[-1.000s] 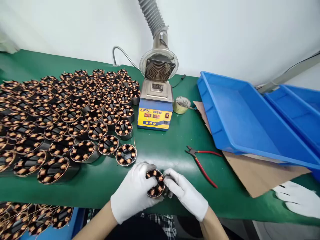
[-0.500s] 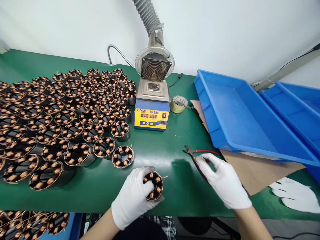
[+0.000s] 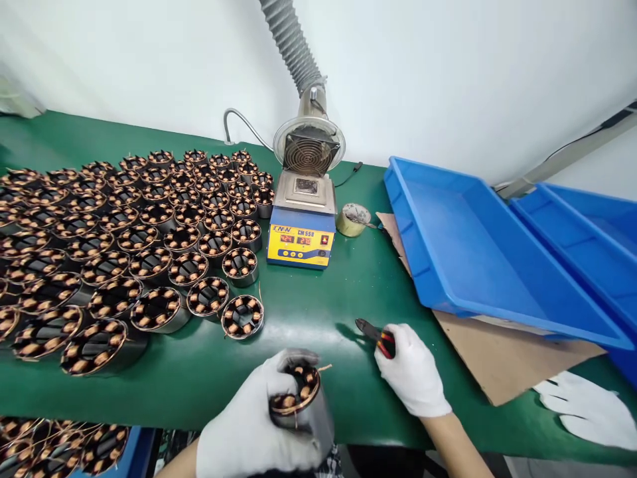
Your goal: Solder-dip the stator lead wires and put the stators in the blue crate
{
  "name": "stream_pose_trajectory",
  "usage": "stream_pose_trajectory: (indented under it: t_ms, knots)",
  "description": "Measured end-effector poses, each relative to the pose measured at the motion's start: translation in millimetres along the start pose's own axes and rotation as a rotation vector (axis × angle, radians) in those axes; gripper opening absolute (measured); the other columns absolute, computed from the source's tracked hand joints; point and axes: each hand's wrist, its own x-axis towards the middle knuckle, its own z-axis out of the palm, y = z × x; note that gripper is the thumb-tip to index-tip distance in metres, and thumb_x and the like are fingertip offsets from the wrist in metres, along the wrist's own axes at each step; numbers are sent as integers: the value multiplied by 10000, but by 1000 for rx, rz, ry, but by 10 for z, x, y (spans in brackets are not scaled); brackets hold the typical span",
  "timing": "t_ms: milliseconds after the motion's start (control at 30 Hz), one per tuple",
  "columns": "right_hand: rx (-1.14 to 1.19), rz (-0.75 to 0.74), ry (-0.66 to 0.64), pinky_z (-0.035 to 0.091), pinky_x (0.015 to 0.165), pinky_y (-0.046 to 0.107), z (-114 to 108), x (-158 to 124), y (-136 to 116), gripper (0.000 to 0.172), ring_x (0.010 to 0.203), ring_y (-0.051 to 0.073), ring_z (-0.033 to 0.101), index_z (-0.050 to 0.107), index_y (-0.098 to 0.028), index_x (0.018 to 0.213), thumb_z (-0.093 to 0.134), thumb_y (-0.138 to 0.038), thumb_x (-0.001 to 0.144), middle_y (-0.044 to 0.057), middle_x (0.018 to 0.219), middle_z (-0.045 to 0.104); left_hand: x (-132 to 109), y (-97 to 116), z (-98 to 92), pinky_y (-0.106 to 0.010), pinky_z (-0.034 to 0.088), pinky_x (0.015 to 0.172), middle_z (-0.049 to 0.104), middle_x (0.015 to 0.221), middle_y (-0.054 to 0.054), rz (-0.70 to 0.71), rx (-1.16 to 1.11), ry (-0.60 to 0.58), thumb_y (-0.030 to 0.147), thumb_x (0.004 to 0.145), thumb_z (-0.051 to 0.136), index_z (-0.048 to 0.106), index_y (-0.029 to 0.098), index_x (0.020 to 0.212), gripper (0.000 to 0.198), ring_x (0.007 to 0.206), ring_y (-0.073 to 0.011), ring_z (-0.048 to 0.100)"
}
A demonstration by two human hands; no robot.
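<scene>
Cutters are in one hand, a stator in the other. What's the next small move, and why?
Probably bring the cutters in the right hand over to the copper wire end jutting from the stator held in the left hand: the tips point that way, with a gap between.

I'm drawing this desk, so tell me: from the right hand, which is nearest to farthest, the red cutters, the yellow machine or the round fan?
1. The red cutters: held in the right hand itself, at the front of the table.
2. The yellow machine: farther back and to the left.
3. The round fan: right behind the machine, by the wall.
</scene>
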Motion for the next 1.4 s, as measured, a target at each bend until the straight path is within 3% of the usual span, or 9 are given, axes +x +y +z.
stream_pose_trajectory:
  t_ms: [67,133,267,400,633,800,1033,1233,1400]
  knots:
    - [137,-69,-28,487,579,247,-118,-17,-182,173,618,159,592,496,-182,868,323,-171,876,54,704,596,-89,68,19,-355,508,740,664,1009,-120,-125,-294,-34,546,474,803,682,165,925,603,875,-270,629]
    - [387,-190,-70,506,618,244,-264,-8,-364,193,672,150,621,478,-187,977,306,-147,898,48,766,630,-170,144,37,-338,506,718,681,984,-122,-230,-577,-65,570,492,789,643,171,1061,710,838,-249,640]
    - [461,-338,-27,528,688,329,-499,78,-571,282,783,194,638,445,-155,1144,290,-167,909,88,875,655,-263,223,78,-331,495,728,710,860,-80,-325,-991,-76,382,599,785,649,188,1030,492,779,-213,661]
    - [370,-368,1,532,711,370,-563,140,-586,371,775,206,619,457,-115,1163,337,-60,817,91,846,642,-283,172,109,-348,491,725,690,701,-33,-224,-1143,-113,327,703,704,665,206,938,267,692,-205,672]
    - [239,-398,80,517,704,383,-612,168,-574,359,767,217,585,508,-102,1095,405,-18,762,107,866,631,-296,95,132,-352,490,659,707,776,-95,-279,-1211,-112,345,758,631,665,156,952,273,744,-272,679]
    - [195,-432,114,510,674,366,-682,240,-583,325,728,210,585,513,-123,1044,349,-20,783,99,831,626,-319,67,140,-363,451,786,708,872,-102,-308,-1221,-8,325,746,631,676,137,934,269,806,-258,664]
    - [177,-452,91,504,646,350,-721,266,-591,309,676,201,584,498,-133,1034,318,-45,799,88,798,631,-344,47,101,-389,459,741,706,841,-127,-434,-1247,-59,372,751,604,651,122,1017,368,760,-274,660]
    - [175,-440,54,492,610,342,-773,268,-606,272,630,207,576,502,-137,991,331,-62,794,90,751,630,-283,144,67,-357,449,807,712,835,-91,-313,-1105,56,304,688,690,687,133,840,228,828,-256,655]
    - [300,-311,-162,430,479,257,-786,142,-641,184,500,157,526,506,-203,784,362,-94,818,21,615,576,-206,328,39,-328,478,643,708,736,-76,-358,-969,-101,383,580,769,690,163,882,382,661,-226,652]
